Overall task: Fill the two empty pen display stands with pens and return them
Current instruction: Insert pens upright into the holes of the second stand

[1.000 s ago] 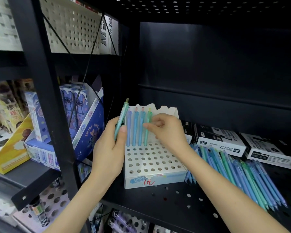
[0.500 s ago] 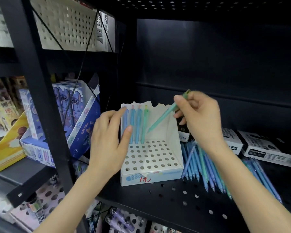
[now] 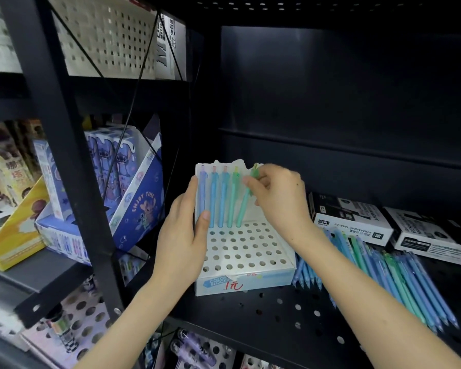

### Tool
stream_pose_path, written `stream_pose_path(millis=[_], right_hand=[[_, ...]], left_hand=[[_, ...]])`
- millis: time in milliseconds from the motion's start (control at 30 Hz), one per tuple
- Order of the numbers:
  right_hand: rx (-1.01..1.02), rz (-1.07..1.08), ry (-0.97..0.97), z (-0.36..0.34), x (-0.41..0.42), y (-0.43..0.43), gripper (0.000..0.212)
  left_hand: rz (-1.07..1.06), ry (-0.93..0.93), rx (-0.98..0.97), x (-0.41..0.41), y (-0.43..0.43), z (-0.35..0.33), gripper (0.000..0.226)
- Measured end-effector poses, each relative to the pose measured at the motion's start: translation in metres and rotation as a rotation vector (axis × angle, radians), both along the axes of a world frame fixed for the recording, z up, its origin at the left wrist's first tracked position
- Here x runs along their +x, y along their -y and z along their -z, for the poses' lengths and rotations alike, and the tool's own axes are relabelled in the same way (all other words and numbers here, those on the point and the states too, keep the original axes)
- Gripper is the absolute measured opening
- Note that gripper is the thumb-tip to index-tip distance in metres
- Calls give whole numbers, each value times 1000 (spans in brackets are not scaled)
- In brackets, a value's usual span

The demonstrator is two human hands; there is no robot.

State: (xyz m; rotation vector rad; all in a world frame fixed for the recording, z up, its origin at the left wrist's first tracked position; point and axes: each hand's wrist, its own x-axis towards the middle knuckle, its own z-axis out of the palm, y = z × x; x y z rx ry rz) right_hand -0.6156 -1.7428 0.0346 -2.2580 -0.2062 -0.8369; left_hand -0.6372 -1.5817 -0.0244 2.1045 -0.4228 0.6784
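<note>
A white pen display stand (image 3: 246,251) with many round holes sits on the black perforated shelf (image 3: 277,312). Several blue and green pens (image 3: 221,198) stand upright in its back row. My left hand (image 3: 183,235) holds the stand's left side, thumb on the front of the back panel. My right hand (image 3: 280,201) pinches a green pen (image 3: 244,206) near its top; the pen's tip is in a back-row hole, leaning slightly. A loose heap of blue and green pens (image 3: 389,278) lies on the shelf right of the stand.
Black-and-white marker boxes (image 3: 349,222) lie at the back right behind the loose pens. A black upright post (image 3: 72,182) stands left of the stand. Blue cartoon boxes (image 3: 123,182) and a yellow box (image 3: 14,235) fill the left shelf. More pens show below.
The green pen passed from my left hand to my right, which brought it down into the back row. My left hand now grips the stand's left side.
</note>
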Motion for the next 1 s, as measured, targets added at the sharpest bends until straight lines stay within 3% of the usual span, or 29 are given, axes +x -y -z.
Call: stream_pose_path(millis=[133, 267, 367, 467, 567, 667, 833, 1000], right_hand=[[-37, -3, -90, 11, 7, -5, 27], [5, -37, -115, 8, 2, -3, 20], [71, 2, 11, 0, -14, 10, 17], [59, 179, 151, -5, -28, 40, 13], [-110, 245, -104, 12, -24, 72, 16], [-287, 126, -336, 44, -20, 87, 25], [-566, 83, -499, 74, -16, 80, 55], [-504, 33, -512, 64, -33, 90, 51]], left_hand=[[5, -34, -87, -1, 5, 0, 54], [15, -46, -143, -1, 10, 0, 53], [-15, -57, -180, 2, 10, -1, 54], [-54, -44, -166, 7, 3, 0, 54], [-74, -45, -142, 12, -5, -3, 55], [-91, -44, -121, 13, -6, -4, 55], [-97, -22, -116, 11, -1, -1, 55], [-212, 36, -14, 1, 3, -10, 55]])
